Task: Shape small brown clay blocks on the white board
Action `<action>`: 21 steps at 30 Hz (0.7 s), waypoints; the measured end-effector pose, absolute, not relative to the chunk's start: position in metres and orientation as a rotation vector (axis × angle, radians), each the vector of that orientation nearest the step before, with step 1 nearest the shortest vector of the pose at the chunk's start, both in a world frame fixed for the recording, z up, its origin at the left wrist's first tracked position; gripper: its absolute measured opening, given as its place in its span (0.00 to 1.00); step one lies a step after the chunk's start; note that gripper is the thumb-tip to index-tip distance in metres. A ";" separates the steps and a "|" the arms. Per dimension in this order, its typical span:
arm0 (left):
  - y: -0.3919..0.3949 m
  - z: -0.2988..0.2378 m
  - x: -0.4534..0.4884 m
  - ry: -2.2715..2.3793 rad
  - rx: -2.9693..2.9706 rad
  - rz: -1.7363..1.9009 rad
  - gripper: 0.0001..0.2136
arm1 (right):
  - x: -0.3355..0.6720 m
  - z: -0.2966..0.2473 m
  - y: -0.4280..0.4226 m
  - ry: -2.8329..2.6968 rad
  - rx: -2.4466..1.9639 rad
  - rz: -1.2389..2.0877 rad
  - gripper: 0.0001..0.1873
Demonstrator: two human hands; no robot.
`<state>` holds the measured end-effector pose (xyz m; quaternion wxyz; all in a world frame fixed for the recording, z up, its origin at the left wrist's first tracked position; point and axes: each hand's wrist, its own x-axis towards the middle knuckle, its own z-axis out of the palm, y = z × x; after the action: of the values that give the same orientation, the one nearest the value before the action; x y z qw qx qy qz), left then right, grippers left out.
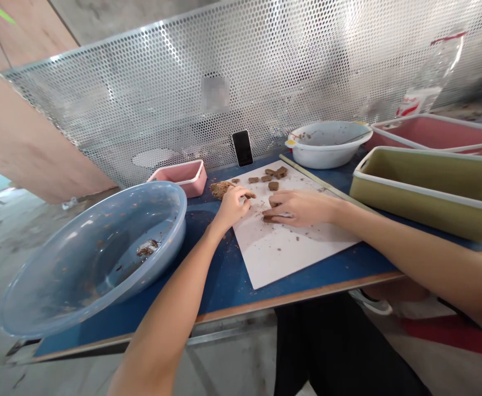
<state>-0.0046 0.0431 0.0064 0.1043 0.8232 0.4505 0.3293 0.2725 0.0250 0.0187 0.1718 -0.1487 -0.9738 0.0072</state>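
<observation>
On a white board (265, 267) strewn with brown crumbs, my right hand (300, 208) grips a small piece of brown clay (267, 219) near its fingertips. The fingers partly cover that piece. To its left, my left hand (233, 204) hovers low over the board's edge, fingers loosely bent and apart, with nothing visible held. Just behind the left hand lies a rough brown clay lump (219, 190). Several small clay blocks (273, 186) are grouped farther back on the board.
A large blue basin (142, 190) with wet residue stands left. Behind are a small pink box (195, 184) and a phone (242, 148) against a perforated metal panel (162, 110). A wooden stick (319, 180), white basin (323, 158), green planter (422, 206), pink planter (434, 146) and bottle (426, 82) lie right.
</observation>
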 end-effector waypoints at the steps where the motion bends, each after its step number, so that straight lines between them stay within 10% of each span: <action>1: 0.043 0.007 -0.004 1.332 2.426 0.971 0.14 | 0.272 0.019 0.025 -2.768 -0.417 0.023 0.24; 21: 0.042 0.014 -0.008 1.167 2.495 0.764 0.11 | 0.271 0.017 0.025 -2.791 -0.384 0.038 0.21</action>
<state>-0.0078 0.0419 0.0136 0.1411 0.8641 0.4041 0.2647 0.2713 0.0247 0.0171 0.1612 -0.1345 -0.9776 0.0132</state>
